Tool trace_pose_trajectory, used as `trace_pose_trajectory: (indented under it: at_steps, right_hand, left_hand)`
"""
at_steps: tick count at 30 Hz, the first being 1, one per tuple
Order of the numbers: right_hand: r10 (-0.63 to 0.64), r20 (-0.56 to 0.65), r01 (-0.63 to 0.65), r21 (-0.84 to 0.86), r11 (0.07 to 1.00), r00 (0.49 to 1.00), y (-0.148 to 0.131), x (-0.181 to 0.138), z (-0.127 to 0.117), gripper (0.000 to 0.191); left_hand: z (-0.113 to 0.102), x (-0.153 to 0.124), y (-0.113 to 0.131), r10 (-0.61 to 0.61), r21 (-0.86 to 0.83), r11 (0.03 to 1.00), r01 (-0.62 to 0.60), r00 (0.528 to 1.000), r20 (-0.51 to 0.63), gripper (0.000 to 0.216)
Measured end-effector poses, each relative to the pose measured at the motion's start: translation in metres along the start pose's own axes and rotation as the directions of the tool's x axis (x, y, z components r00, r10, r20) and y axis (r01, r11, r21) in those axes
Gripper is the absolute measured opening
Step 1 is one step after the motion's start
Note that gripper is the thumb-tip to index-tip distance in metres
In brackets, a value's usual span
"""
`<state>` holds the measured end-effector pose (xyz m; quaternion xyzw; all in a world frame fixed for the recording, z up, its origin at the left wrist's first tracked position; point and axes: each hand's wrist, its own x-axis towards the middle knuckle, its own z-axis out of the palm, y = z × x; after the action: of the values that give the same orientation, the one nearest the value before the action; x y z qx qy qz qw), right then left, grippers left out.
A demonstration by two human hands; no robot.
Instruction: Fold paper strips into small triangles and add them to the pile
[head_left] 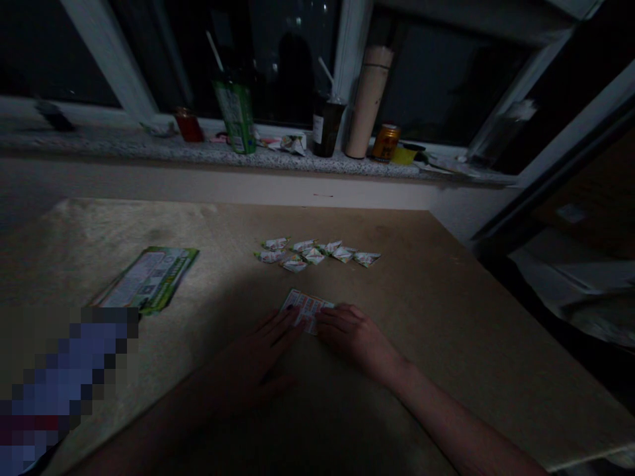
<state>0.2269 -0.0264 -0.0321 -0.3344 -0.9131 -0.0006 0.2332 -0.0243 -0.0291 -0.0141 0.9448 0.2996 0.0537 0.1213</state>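
Observation:
A small printed sheet of paper (306,311) lies on the table in front of me. My left hand (270,354) rests over its left edge, fingers stretched out flat and thumb apart. At the right edge of the sheet, my right hand (347,330) has its fingers bent and pressed together on the paper; its thumb is hidden. Beyond the sheet, several small folded paper pieces (312,255) lie in a loose cluster. Deep shadow covers my left hand and forearm.
A green printed packet (153,277) lies on the table (421,297) at left, near a pixelated bluish area. On the windowsill (278,157) stand a green cup (235,119), a dark cup with a straw (327,129), a tall flask (368,102), an orange can (385,143) and a red jar (189,125).

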Motion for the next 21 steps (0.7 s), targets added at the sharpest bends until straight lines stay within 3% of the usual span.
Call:
trace_pose_trajectory:
  at_steps: [6, 16, 21]
  right_hand:
    - [0.018, 0.019, -0.017, -0.020, 1.000, 1.000, 0.004, 0.011, -0.003, 0.011]
    - [0.079, 0.163, -0.059, -0.126, 0.990, 0.983, 0.007, 0.037, 0.004, 0.012]
    - [0.070, 0.154, -0.084, 0.091, 0.992, 0.986, 0.010, 0.033, -0.013, 0.016]
  left_hand:
    - [0.002, -0.001, 0.000, -0.014, -0.008, 1.000, 0.014, 1.000, 0.021, 0.075]
    - [-0.001, 0.001, 0.003, -0.021, -0.015, 1.000, 0.021, 1.000, 0.000, 0.077]
    - [-0.002, 0.000, 0.003, -0.027, -0.009, 1.000, 0.027, 1.000, 0.000, 0.075]
